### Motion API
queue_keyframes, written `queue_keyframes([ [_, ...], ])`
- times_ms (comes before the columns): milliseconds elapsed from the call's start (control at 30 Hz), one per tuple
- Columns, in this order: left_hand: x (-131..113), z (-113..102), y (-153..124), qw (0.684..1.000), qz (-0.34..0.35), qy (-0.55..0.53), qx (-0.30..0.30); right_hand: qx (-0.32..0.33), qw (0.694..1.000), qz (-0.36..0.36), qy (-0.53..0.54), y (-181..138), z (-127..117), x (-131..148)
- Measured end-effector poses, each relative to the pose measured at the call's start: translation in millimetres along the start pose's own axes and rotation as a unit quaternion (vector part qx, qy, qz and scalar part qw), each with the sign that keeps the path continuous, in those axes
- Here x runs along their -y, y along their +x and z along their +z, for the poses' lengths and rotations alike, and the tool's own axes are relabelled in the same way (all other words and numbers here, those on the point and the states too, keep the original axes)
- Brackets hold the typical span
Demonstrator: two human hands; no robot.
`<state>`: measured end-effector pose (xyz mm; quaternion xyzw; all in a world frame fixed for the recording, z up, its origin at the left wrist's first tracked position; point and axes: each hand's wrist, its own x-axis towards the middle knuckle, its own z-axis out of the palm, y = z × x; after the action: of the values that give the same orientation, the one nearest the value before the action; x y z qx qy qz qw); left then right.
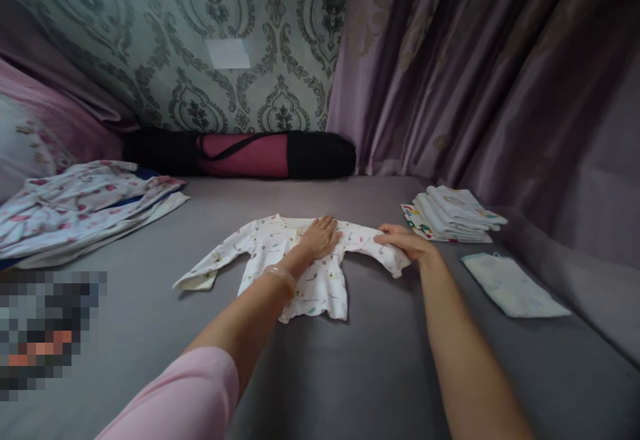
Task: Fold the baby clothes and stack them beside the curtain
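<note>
Here's the small white long-sleeved baby top with tiny coloured prints (305, 273), spread flat in the middle of the grey bed cover (150, 320). The left hand (320, 237) lies open, palm down, fingers spread on the chest of the garment just below the neckline, a pale bangle on the wrist. The right hand (405, 240) is closed on the end of the right-hand sleeve, pinching the soft cloth between thumb and fingers.

To my eye this is a sleeve fold, and doing it well means keeping that flat palm as an anchor so the body doesn't creep, then drawing the sleeve straight across with the cuff edge level, no twist in the cloth. The knit looks thin and limp, so it will wrinkle if dragged; better lifted than slid. The other sleeve lies stretched out to the left, its cuff slightly curled.

Off to the right, near the sleeve but apart from it, sits a neat stack of folded pale baby clothes (455, 217), and nearer, a single folded white cloth rectangle (513, 287). Far left, a loose heap of floral pink-and-white fabric (80, 203). At the back, against the damask wallpaper, a rolled pink mat in a black carry bag (240, 155); heavy mauve curtains (500, 80) hang on the right
</note>
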<state>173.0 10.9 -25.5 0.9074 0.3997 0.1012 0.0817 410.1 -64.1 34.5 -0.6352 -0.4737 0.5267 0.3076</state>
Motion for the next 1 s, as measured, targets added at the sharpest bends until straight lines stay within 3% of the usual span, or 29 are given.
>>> queue_keyframes([
  [133,-2,-1,-1,1.000,-0.004,0.002,0.003,0.063,0.997,0.034,-0.010,-21,-27,-15],
  [200,-2,0,-1,1.000,-0.008,0.000,0.003,0.061,0.997,0.040,-0.028,-26,-38,-23],
  [300,-2,0,-1,1.000,-0.012,0.000,0.005,-0.018,1.000,0.021,0.001,-27,-46,-31],
  [467,-4,-2,-2,1.000,-0.013,0.007,0.019,-0.121,0.987,-0.002,0.103,-20,-36,-25],
  [733,-6,-3,0,0.999,-0.028,0.014,0.044,-0.119,0.993,0.006,0.016,-36,-53,-35],
  [1000,-7,-10,-1,0.997,-0.028,0.008,0.077,-0.131,0.982,0.082,-0.109,-29,-61,-45],
])
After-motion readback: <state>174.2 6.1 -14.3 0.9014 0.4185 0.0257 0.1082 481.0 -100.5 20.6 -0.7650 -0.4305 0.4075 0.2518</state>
